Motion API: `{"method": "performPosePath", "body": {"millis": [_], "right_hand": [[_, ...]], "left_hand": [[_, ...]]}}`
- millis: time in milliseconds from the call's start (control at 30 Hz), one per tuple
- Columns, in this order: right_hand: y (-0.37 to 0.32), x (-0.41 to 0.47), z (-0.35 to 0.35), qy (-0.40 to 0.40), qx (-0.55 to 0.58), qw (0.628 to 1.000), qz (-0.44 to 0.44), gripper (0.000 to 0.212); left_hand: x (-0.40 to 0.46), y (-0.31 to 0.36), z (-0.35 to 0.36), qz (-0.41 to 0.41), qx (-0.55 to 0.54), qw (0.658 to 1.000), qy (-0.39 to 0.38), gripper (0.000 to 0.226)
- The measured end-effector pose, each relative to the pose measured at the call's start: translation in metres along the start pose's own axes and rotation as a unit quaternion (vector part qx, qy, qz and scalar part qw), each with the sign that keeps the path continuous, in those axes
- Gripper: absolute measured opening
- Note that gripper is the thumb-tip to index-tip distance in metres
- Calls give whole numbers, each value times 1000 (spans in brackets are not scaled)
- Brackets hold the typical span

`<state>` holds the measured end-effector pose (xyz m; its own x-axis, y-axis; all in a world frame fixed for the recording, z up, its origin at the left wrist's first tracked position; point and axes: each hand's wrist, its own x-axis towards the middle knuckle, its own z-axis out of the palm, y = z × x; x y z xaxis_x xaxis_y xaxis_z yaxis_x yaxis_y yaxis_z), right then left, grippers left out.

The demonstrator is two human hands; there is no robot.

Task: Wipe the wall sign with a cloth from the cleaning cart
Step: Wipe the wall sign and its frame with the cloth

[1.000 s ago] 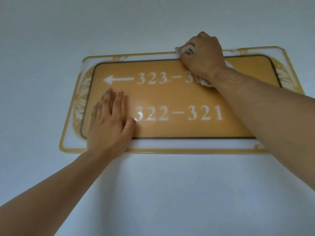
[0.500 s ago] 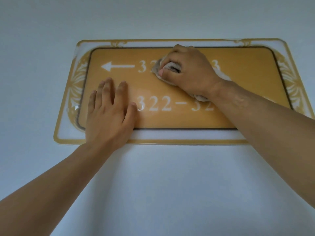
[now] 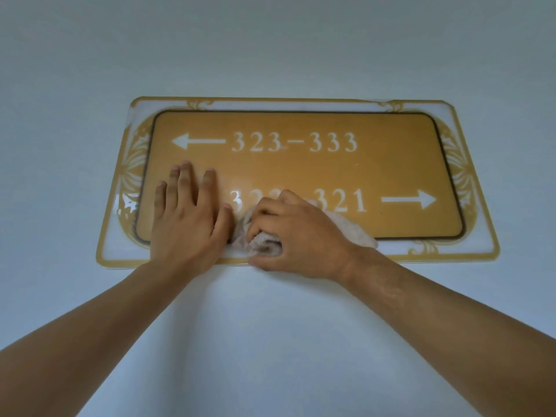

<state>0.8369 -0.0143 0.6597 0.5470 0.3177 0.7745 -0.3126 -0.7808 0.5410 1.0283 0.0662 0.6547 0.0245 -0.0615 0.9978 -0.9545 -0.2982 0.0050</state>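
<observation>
The wall sign [image 3: 301, 173], a yellow plate with white numbers and arrows in a pale ornamented border, hangs on the plain wall [image 3: 270, 40]. The left hand [image 3: 188, 218] lies flat on its lower left part, fingers spread. Just beside it, the right hand [image 3: 296, 239] is clenched around a bunched whitish cloth [image 3: 261, 240], pressing it against the sign's lower edge, over part of the lower number row.
</observation>
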Motion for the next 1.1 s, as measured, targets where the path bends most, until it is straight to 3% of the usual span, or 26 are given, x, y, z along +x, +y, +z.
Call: {"method": "performPosePath", "body": {"millis": [233,400,567,767,933,1100], "right_hand": [[-35,-37,5,-116,62,990,-58,12],[-51,-53,5,-53,195,979,17,19],[-18,-27,-14,141,54,986,65,18],[61,54,-41,257,-90,918,288,27],[108,106,-58,248,-155,891,347,35],[117,129,-54,236,-178,913,280,34]], "left_hand": [[-3,0,-21,-4,-8,999,-41,67],[-7,-4,-29,-7,-12,999,-44,69],[0,-25,-33,-22,-21,999,-17,67],[36,-40,-33,-48,-8,999,12,68],[55,-49,-27,-28,-13,999,38,68],[57,-46,-15,-36,-23,998,50,64]]}}
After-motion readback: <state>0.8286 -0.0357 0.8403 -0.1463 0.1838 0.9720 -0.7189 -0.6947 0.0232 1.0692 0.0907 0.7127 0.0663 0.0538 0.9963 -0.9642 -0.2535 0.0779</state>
